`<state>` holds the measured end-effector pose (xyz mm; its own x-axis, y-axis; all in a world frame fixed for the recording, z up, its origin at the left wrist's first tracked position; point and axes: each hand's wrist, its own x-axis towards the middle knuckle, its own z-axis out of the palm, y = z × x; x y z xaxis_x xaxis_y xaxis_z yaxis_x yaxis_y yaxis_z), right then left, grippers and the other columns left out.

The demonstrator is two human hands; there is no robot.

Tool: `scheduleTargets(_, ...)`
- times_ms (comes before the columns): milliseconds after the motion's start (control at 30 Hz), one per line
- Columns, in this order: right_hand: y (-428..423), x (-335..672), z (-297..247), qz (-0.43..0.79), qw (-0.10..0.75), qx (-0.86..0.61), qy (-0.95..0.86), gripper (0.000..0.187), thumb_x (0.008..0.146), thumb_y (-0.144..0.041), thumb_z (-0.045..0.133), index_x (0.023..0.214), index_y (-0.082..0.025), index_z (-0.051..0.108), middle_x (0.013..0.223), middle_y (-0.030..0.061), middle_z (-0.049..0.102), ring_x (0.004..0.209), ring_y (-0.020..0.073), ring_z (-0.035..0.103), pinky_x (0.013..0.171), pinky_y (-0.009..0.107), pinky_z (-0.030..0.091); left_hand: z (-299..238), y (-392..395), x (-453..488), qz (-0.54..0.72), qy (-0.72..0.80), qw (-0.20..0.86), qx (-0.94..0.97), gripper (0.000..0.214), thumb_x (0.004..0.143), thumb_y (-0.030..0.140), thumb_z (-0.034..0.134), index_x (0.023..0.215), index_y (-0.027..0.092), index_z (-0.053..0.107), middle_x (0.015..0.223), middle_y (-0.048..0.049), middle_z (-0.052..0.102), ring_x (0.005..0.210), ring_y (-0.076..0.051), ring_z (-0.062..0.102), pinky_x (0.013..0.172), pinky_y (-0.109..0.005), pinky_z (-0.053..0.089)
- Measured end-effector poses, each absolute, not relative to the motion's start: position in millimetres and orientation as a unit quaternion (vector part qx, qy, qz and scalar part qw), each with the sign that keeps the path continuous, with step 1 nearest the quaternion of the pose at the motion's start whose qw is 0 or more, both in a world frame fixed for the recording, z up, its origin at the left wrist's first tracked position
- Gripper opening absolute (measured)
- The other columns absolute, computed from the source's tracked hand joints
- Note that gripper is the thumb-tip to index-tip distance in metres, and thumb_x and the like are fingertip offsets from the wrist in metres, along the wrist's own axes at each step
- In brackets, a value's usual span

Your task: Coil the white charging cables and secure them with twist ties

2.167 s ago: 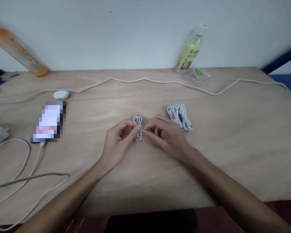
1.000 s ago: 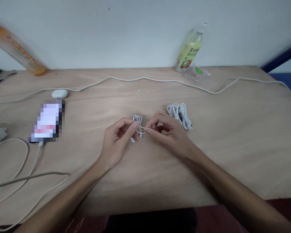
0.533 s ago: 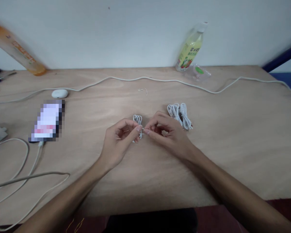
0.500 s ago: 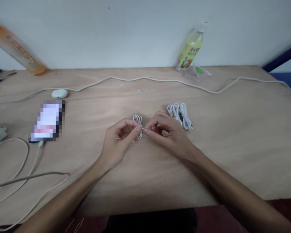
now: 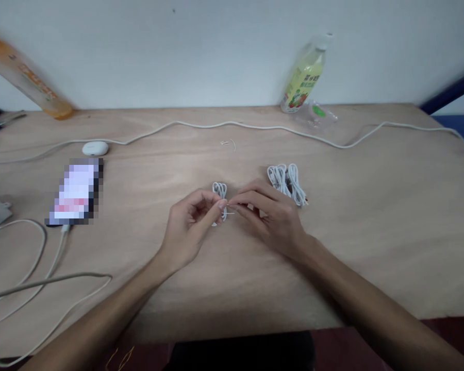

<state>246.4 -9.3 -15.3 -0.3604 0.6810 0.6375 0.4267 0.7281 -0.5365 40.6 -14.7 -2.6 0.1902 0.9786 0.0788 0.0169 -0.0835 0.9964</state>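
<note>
My left hand is closed around the middle of a small coiled white cable. The coil's top loops show above my fingers, and its lower end pokes out beneath the thumb. A thin white tie sits at the fingertips, with one short end sticking out to the right. My right hand pinches the tie's other end between thumb and fingertips, which almost meet the left thumb. Fingers cover most of the tie, so how it runs round the cable is hidden.
Behind my right hand lie several bundled white cables. Short white tie pieces lie farther back. A long white cord crosses the table. To the left are a phone and a white earbud case; bottles stand at the wall.
My right hand's fingers have straightened and rolled over at the pinch. The short tie end below it shows longer now. My left hand has barely moved.
</note>
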Motion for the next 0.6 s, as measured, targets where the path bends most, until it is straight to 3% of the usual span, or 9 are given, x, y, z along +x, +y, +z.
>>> scheduleTargets(600, -12.6, 243.6, -11.7, 0.076, 0.458, -0.352, -0.812, 0.013, 0.108, -0.012, 0.068, 0.104, -0.021, 0.077, 0.095, 0.0053, 0.082, 0.089, 0.0202, 0.075, 0.08, 0.034, 0.061, -3.0, -15.1, 44.1, 0.473, 0.434, 0.513, 0.571, 0.013, 0.094, 0.026, 0.076, 0.084, 0.019, 0.073, 0.069, 0.001, 0.069, 0.064, -0.012, 0.061, 0.065, -0.023, 0.05)
